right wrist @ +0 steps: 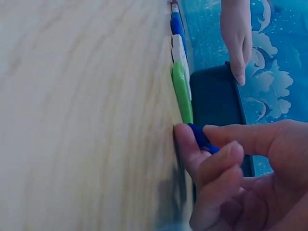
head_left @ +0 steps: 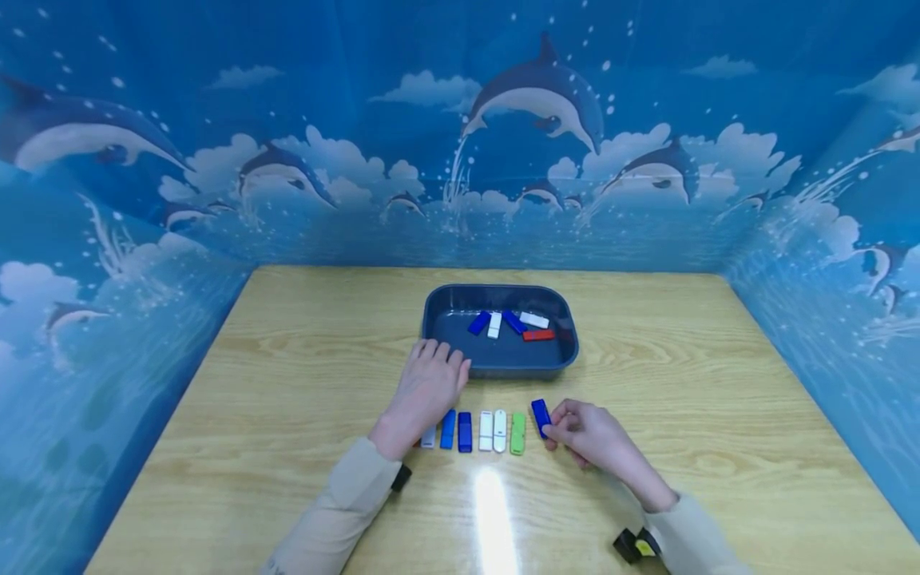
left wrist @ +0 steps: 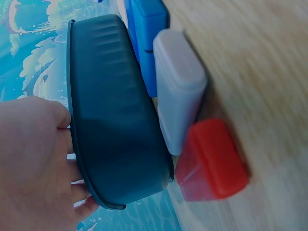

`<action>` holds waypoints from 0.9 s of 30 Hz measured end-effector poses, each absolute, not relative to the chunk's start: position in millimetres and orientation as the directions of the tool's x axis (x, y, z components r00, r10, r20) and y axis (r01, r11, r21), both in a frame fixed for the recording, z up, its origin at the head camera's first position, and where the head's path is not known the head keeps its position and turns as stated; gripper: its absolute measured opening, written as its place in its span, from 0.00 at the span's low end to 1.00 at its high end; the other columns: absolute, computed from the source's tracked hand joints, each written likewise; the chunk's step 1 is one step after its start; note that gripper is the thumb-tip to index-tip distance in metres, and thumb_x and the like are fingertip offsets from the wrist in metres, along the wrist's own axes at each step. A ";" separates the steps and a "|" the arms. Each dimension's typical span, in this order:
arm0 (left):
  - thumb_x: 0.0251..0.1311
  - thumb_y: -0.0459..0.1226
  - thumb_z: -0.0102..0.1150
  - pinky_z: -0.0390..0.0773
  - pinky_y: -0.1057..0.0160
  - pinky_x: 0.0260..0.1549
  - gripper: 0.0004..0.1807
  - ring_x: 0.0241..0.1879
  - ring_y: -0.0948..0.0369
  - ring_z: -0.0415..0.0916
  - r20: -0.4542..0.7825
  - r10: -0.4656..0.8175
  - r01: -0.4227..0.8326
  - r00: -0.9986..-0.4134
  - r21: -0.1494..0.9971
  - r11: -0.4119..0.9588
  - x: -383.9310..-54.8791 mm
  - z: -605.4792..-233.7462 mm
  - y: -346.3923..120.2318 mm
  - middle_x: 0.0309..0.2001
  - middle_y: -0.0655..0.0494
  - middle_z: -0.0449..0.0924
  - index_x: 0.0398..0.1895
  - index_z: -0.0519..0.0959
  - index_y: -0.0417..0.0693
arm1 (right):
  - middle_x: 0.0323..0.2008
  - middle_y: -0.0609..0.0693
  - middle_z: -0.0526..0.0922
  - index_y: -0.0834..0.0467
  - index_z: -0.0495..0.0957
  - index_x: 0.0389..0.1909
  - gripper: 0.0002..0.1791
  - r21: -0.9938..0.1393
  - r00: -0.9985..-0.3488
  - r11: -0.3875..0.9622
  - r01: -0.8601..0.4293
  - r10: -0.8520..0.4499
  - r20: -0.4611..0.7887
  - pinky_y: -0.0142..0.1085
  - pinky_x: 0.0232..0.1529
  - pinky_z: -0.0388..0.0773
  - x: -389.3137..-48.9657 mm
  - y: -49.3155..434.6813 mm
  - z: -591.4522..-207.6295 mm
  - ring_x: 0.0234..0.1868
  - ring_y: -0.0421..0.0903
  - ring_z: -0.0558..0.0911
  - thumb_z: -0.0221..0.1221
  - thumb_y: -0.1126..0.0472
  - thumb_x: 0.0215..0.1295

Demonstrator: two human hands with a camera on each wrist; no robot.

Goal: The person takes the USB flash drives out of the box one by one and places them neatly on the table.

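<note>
My right hand [head_left: 588, 434] pinches a dark blue USB flash drive [head_left: 540, 415] between thumb and finger, at the right end of a row of flash drives. Closest to it in the row is a green flash drive [head_left: 517, 434]. Left of that come two white ones [head_left: 493, 430], a dark blue one [head_left: 465, 432] and a lighter blue one [head_left: 448, 430]. My left hand [head_left: 429, 382] rests its fingers over the front left rim of a dark blue tray [head_left: 517, 373]. Beneath the left wrist lie a pale flash drive [left wrist: 179, 91] and a red one [left wrist: 211, 161], mostly hidden in the head view.
Inside the tray lie several more flash drives, among them a red one [head_left: 538, 335] and a white one [head_left: 494, 325]. The wood-grain table [head_left: 302, 343] is enclosed by a dolphin-printed curtain [head_left: 402, 231] at the back and sides.
</note>
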State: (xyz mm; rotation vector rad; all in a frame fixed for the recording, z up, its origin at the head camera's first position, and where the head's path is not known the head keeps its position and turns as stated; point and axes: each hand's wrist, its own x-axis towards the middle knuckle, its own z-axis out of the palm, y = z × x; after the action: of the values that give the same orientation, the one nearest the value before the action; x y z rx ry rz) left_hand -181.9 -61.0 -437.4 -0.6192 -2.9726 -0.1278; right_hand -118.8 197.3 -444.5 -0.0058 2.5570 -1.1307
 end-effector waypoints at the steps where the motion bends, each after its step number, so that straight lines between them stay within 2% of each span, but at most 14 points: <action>1: 0.80 0.49 0.39 0.61 0.45 0.72 0.23 0.63 0.48 0.74 0.118 0.394 0.402 -0.912 0.061 0.914 -181.9 -437.4 -61.0 0.56 0.46 0.82 0.56 0.81 0.46 | 0.23 0.43 0.84 0.57 0.76 0.36 0.07 -0.710 -0.941 0.693 0.129 -0.139 -0.307 0.30 0.13 0.65 -118.1 196.7 -444.9 0.12 0.39 0.69 0.63 0.59 0.69; 8: 0.80 0.49 0.39 0.61 0.45 0.72 0.23 0.63 0.48 0.74 0.119 0.399 0.408 -0.909 0.065 0.911 -182.1 -436.9 -61.5 0.56 0.46 0.82 0.56 0.81 0.46 | 0.17 0.43 0.79 0.54 0.77 0.29 0.11 -0.622 -0.942 0.779 0.074 -0.150 -0.301 0.33 0.24 0.63 -114.7 194.9 -446.9 0.19 0.42 0.68 0.62 0.55 0.70; 12: 0.80 0.49 0.39 0.62 0.46 0.72 0.23 0.63 0.48 0.74 0.123 0.402 0.411 -0.907 0.059 0.910 -181.9 -436.5 -61.4 0.55 0.46 0.82 0.56 0.81 0.46 | 0.15 0.44 0.77 0.52 0.76 0.26 0.13 -0.582 -0.930 0.810 0.067 -0.160 -0.330 0.32 0.23 0.62 -112.2 192.8 -445.7 0.18 0.41 0.66 0.61 0.53 0.71; 17: 0.80 0.49 0.39 0.63 0.46 0.72 0.23 0.62 0.49 0.74 0.137 0.408 0.418 -0.903 0.047 0.907 -182.0 -437.8 -61.9 0.54 0.47 0.82 0.55 0.81 0.46 | 0.14 0.45 0.74 0.51 0.77 0.29 0.11 -0.514 -0.917 0.856 0.050 -0.164 -0.363 0.30 0.20 0.61 -108.2 188.9 -442.4 0.16 0.40 0.66 0.61 0.52 0.72; 22: 0.80 0.49 0.40 0.62 0.46 0.72 0.22 0.61 0.49 0.75 0.154 0.407 0.418 -0.900 0.048 0.907 -181.8 -439.5 -61.8 0.54 0.47 0.83 0.55 0.81 0.46 | 0.17 0.44 0.72 0.51 0.77 0.29 0.12 -0.445 -0.922 0.896 -0.008 -0.179 -0.344 0.30 0.21 0.61 -106.4 185.9 -441.2 0.17 0.40 0.67 0.62 0.51 0.71; 27: 0.80 0.48 0.41 0.63 0.46 0.71 0.22 0.60 0.49 0.75 0.158 0.409 0.421 -0.899 0.049 0.906 -182.1 -439.7 -62.0 0.53 0.47 0.83 0.54 0.81 0.46 | 0.17 0.44 0.70 0.51 0.74 0.25 0.14 -0.426 -0.925 0.904 -0.045 -0.198 -0.323 0.31 0.22 0.60 -106.5 183.1 -442.8 0.18 0.40 0.66 0.61 0.52 0.71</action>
State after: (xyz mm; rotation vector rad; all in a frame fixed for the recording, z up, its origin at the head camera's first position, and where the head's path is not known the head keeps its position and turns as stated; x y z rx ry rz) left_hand -182.1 -62.0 -439.7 -0.6400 -2.9256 -0.1235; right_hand -106.5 183.1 -442.8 -0.1791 2.7051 -0.5924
